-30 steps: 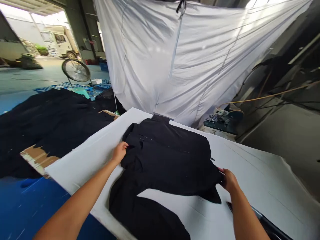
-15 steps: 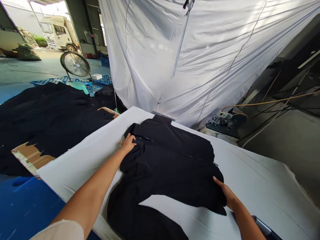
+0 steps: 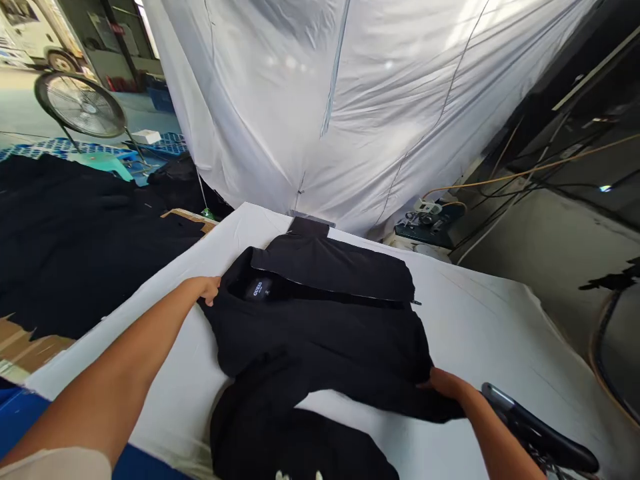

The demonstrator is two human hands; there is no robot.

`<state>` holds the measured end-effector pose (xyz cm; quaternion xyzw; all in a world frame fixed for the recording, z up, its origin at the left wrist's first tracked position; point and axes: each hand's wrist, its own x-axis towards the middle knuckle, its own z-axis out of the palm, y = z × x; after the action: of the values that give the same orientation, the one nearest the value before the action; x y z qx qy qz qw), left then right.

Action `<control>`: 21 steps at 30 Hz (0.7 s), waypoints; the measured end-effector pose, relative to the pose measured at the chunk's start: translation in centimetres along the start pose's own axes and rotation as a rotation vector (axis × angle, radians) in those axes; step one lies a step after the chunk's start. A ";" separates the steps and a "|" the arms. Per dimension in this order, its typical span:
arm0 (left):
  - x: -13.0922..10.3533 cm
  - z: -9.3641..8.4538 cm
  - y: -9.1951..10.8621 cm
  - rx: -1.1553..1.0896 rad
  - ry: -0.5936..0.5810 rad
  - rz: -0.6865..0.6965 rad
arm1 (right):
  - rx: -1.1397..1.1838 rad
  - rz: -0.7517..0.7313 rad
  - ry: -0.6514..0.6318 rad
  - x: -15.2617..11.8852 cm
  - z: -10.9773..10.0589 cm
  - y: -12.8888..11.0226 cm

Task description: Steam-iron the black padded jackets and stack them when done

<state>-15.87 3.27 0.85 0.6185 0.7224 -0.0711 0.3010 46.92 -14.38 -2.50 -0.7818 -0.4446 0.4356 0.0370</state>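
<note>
A black zip jacket (image 3: 320, 333) lies spread on the white-covered table (image 3: 500, 333), its front partly unzipped so that a neck label reading GUESS (image 3: 259, 289) shows. My left hand (image 3: 211, 290) is closed on the jacket's collar edge at the left. At the lower right, my right hand (image 3: 443, 385) grips the jacket near its hem, with some fingers hidden by the cloth. One sleeve curls toward the table's near edge, where small pale marks show on the black fabric.
Dark garments (image 3: 75, 247) are piled on cardboard at the left. A black handled tool (image 3: 543, 427) lies at the right near my forearm. Behind the table hang a white sheet (image 3: 300, 100) and a small machine (image 3: 425, 217). A fan (image 3: 83, 103) stands at the back left.
My left hand has moved left, pulling the collar outward. The jacket's front has opened and the label now shows. My right hand has shifted slightly down along the hem. The view has turned right.
</note>
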 end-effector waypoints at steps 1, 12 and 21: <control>0.4 0.2 0.3 -0.004 -0.031 -0.015 | -0.046 0.052 -0.041 -0.3 0.2 0.1; 1.8 0.6 2.5 -0.157 -0.085 0.051 | 0.249 0.179 0.387 3.6 -2.1 -6.4; 0.7 3.7 4.4 -0.161 0.571 0.231 | 0.042 0.139 0.765 6.4 -1.9 -5.9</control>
<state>-10.54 3.12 -1.35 0.6656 0.7059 0.1974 0.1402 45.82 -5.60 -2.85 -0.9151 -0.3358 0.1229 0.1865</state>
